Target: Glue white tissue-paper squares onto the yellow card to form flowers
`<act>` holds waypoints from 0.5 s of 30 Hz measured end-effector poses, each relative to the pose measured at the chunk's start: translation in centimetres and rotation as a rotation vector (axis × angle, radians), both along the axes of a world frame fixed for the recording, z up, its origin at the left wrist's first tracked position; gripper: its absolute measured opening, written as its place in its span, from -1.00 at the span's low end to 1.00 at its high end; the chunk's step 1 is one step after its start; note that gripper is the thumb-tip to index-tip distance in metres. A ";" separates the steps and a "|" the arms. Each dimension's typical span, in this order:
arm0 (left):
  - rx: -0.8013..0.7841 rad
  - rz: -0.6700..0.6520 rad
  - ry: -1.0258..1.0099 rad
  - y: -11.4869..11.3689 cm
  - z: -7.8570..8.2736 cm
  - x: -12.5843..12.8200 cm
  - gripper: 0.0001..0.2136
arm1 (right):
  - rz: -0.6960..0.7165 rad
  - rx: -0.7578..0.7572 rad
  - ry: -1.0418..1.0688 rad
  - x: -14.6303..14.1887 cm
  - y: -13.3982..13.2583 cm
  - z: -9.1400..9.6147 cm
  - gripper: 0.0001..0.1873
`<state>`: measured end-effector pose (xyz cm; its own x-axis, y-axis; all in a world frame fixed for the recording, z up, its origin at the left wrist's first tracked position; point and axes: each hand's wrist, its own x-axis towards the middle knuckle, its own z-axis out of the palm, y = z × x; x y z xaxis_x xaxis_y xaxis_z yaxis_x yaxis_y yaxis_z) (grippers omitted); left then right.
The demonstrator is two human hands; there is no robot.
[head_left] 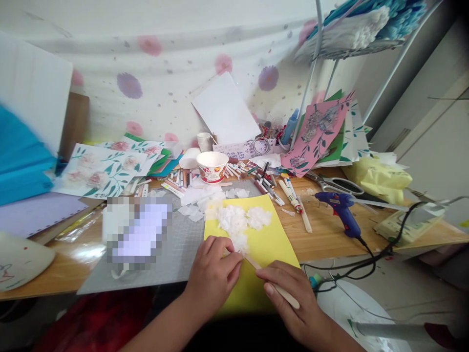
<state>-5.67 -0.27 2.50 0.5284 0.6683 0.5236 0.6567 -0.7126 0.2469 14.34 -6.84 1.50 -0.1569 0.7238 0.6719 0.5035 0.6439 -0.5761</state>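
A yellow sheet of card [269,242] lies on the wooden table in front of me, with white crumpled tissue flowers [238,220] stuck on its upper half. My right hand [293,298] is closed around a thin wooden stick [252,261], whose tip reaches toward the lowest tissue flower. My left hand [212,274] rests on the card's left edge, fingers curled and pinched by the stick's tip and the lowest tissue piece. What the fingertips grip is hidden.
A grey cutting mat [179,249] lies to the left. A blue glue gun [342,210] with black cord, scissors [337,185], a paper bowl [212,166], several markers [256,178] and flower-pattern cards [102,168] crowd the table's back. A blurred patch covers something at left.
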 end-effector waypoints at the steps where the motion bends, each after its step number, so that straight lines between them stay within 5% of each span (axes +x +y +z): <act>1: 0.003 0.000 -0.002 0.0 0.0 -0.1 -0.82 | 0.007 -0.005 0.014 0.0 0.0 0.0 -0.77; 11: -0.011 -0.017 -0.087 -0.4 0.6 -1.7 -0.83 | 0.002 -0.173 0.622 1.2 -0.3 -2.7 -0.77; 15: -0.038 0.264 -0.043 2.6 2.1 -4.5 -0.87 | 0.012 -0.192 0.683 1.5 0.0 -3.1 -0.78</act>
